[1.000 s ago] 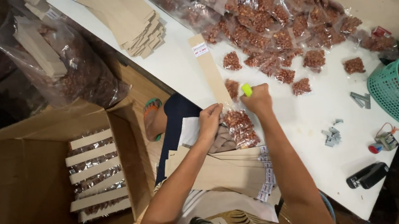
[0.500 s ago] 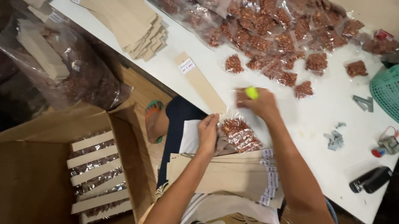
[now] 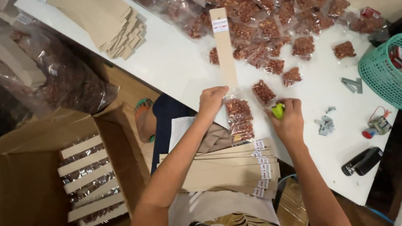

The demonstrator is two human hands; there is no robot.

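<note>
Cardboard strip runs twelve-to-six, labelled end at twelve; left hand pinches its lower end with small packets. Right hand, at three, grips a green stapler.

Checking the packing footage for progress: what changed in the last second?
The long cardboard strip now points up the table from the left hand, with the peanut packets hanging under it. The right hand pulled back toward the body, keeping the small green stapler. Box, basket and black stapler stayed put.
</note>
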